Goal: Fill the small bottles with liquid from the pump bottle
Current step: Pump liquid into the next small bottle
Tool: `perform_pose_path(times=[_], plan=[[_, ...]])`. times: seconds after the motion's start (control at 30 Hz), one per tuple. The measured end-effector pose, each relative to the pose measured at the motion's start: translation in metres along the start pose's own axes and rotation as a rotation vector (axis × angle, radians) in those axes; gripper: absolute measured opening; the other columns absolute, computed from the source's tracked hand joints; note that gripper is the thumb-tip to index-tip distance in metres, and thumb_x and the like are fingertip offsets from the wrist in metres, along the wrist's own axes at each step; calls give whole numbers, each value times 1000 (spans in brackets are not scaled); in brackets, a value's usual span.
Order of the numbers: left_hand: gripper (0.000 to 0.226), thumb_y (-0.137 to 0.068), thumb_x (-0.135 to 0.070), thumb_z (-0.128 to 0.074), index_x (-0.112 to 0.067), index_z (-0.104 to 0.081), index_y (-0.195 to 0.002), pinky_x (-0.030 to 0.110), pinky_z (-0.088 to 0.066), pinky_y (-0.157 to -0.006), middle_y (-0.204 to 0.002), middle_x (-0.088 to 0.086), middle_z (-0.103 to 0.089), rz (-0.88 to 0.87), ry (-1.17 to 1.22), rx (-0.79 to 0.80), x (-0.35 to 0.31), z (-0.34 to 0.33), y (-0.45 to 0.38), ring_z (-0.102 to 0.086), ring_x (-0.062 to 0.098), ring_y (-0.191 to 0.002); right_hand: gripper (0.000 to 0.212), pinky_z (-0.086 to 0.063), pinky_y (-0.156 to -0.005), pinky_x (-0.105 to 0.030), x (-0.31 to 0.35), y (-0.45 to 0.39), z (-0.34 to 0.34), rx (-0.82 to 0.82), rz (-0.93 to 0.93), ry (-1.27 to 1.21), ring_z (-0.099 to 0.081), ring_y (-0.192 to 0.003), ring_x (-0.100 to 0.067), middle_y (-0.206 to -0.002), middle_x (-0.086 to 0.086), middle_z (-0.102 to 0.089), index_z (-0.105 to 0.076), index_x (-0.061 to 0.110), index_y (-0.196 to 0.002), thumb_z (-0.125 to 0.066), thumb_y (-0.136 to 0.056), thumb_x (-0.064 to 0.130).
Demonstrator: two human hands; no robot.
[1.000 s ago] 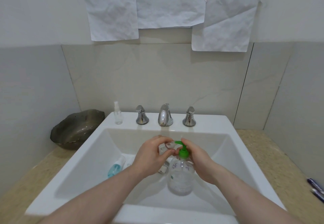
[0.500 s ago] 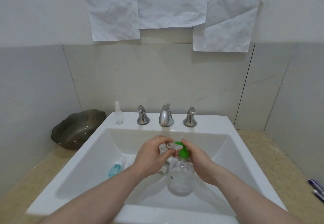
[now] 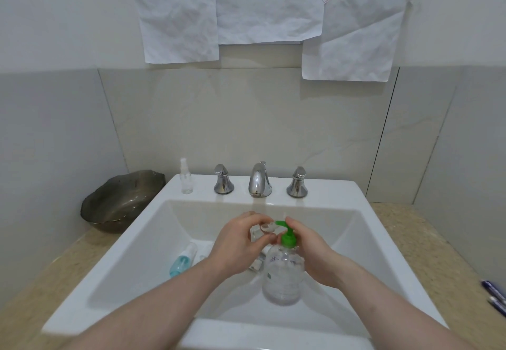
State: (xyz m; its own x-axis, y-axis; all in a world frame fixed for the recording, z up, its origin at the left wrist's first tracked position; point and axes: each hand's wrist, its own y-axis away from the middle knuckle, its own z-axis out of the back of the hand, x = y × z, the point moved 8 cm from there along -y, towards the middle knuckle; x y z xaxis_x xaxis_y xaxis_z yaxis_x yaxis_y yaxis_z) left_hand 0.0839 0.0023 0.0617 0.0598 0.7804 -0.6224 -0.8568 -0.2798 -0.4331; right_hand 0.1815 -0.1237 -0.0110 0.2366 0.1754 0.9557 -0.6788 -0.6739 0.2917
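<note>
Pump bottle (image 3: pixel 283 275), green-topped, steadied by right hand (image 3: pixel 309 253); left hand (image 3: pixel 238 243) pinches small bottle (image 3: pixel 264 230) at spout, apparently mid-fill; blue bottle (image 3: pixel 182 259) in sink (image 3: pixel 137 240) awaits.

I stand at a white sink (image 3: pixel 131 243) set in a speckled beige counter (image 3: pixel 427 243), chrome faucet (image 3: pixel 259 180) between two handles, pale tiled wall (image 3: pixel 273 119) behind, crumpled white paper sheets (image 3: pixel 262 7) hanging above, a dark bowl (image 3: pixel 120 201) in the left corner.

chrome tap (image 3: pixel 259 180), dark bowl (image 3: pixel 120 201), pens (image 3: pixel 494 296), crumpled paper sheets (image 3: pixel 268 7)
</note>
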Motion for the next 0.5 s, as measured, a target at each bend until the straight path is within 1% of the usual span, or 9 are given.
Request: perform_pose_path(times=[0.07,0.13,0.2,0.3,0.4,0.5], plan=[[25,-88,-38,-77,-33,-73,-112,9,-35,-68,-98,-22,-64,3,3,-2,0,0,0,-51,-14,-71,61,-33,-121,-48,1,1,0,-31,12,21,-61,-128,-30,-107,-4,-77,-77,17,-117,-52,-92,67],[25,-88,-39,-77,-33,-73,-113,9,-34,-67,-98,-23,-64,3,1,-6,0,1,0,-51,-13,-71,62,-34,-120,-45,3,5,-2,-42,16,26,-63,-126,-28,-112,-8,-78,-77,17,-117,-48,-97,67],[26,-88,-39,-77,-34,-72,-113,10,-34,-66,-99,-24,-64,4,-2,-11,0,1,-1,-52,-11,-70,61,-35,-118,-43,5,8,-3,-21,14,35,-65,-123,-24,-113,-8,-78,-79,21,-113,-44,-98,68],[25,-88,-40,-77,-34,-73,-112,10,-34,-66,-99,-23,-65,9,0,-12,0,1,-1,-52,-11,-71,57,-34,-120,-44,5,7,-3,-13,5,11,-66,-114,-24,-98,-3,-77,-78,18,-103,-45,-99,65],[23,-88,-39,-77,-35,-73,-111,8,-32,-66,-99,-21,-65,0,0,1,0,-1,0,-51,-13,-70,53,-33,-120,-44,4,3,-2,19,20,-7,-65,-105,-20,-94,-2,-74,-75,17,-102,-46,-100,61],[22,-88,-40,-76,-36,-72,-110,9,-33,-67,-99,-21,-65,-1,0,-1,0,0,-1,-51,-13,-71,47,-36,-116,-43,4,2,-1,11,22,-25,-64,-96,-19,-87,-1,-71,-72,19,-85,-47,-102,54]])
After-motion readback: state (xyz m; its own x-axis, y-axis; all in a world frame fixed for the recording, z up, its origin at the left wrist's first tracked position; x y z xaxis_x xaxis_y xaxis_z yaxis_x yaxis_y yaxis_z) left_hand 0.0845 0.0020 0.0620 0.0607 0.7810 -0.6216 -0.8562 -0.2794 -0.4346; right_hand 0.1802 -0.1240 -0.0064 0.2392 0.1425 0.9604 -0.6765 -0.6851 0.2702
